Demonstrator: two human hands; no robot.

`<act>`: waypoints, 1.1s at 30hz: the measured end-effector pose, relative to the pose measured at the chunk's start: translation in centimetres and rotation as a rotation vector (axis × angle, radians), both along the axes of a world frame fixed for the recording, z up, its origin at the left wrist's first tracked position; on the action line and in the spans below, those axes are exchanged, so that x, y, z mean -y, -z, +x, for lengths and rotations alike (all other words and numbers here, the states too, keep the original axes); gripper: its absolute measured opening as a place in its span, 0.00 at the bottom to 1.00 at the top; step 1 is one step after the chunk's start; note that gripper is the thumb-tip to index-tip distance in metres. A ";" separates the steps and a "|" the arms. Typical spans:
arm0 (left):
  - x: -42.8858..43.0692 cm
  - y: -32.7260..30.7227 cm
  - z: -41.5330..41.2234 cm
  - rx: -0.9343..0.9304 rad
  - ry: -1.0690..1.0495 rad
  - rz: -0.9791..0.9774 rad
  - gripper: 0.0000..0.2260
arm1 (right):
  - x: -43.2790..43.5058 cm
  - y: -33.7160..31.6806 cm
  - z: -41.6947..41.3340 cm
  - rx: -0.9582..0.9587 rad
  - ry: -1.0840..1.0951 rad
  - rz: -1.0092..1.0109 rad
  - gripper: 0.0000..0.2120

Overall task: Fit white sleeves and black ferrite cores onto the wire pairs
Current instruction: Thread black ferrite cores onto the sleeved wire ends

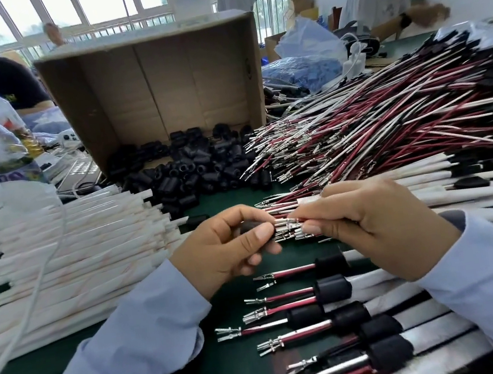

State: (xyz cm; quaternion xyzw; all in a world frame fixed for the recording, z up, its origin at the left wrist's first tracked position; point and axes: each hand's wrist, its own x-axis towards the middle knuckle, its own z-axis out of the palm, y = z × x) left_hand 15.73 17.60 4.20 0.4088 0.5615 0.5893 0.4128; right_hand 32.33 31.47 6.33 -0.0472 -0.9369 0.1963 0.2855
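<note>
Wire pair (289, 228): centre of bench, held between both hands. Crimped metal terminals were bunched and pointed left, toward the core. Red/white insulation ran back under the rt hand.
Ferrite core (249, 226): black, matt, short tube, mostly hidden in the lft fingertips. Touching the terminals or just short of them: cannot tell.
Left hand (231, 246): thumb & forefinger pinched the core; other fingers were curled beneath.
Right hand (369, 223): thumb & forefinger pinched the wires just behind the terminals, prob. to keep both tips together for the one bore. Remaining fingers were curled.
Step (judged): core being threaded onto pair, not yet seated.
Finished units (337, 311): near edge, laid in rows, each core butted against a white sleeve, terminals to the left.
Sleeve stock (71, 245): lft side, stack of flat white tubes w/ faint tracer lines.
Core stock (197, 165): loose heap spilling from a tipped cardboard box (159, 81), prob. for easy reach.
Bare pairs (389, 120): large fan at rt rear, terminals pointing toward centre.
Bench (227, 197): dark green mat.
</note>
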 end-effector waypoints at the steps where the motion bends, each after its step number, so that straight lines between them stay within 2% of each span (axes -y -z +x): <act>1: 0.0 0.1 -0.1 -0.160 -0.062 0.036 0.05 | 0.1 0.0 0.0 0.002 0.004 0.034 0.13; 3: -0.1 0.3 -0.2 -0.382 -0.153 0.107 0.04 | 0.3 -0.1 0.0 -0.010 0.021 0.060 0.13; 6: 0.1 0.5 -0.3 -0.585 -0.210 0.134 0.05 | 0.4 -0.2 0.1 -0.051 0.032 0.044 0.13; 9: 0.2 0.7 -0.1 -0.821 -0.183 0.109 0.06 | 0.6 -0.3 0.1 -0.094 0.028 0.055 0.15; 11: 0.2 0.6 0.0 -0.914 -0.133 0.095 0.05 | 0.8 -0.3 0.1 -0.101 0.019 0.077 0.15; 17: 0.4 0.6 0.4 -0.910 -0.033 0.057 0.10 | 1.0 -0.2 -0.1 -0.045 0.016 0.130 0.13; 24: 0.5 0.5 0.2 -0.974 -0.027 0.058 0.11 | 1.3 -0.2 0.0 0.042 0.099 0.241 0.19; 27: 0.5 0.5 0.2 -1.006 -0.029 0.059 0.12 | 1.1 -0.1 0.1 0.130 0.116 0.245 0.21; 33: 0.6 0.2 0.3 -1.083 -0.035 0.093 0.14 | 1.0 -0.2 0.0 0.217 0.128 0.205 0.20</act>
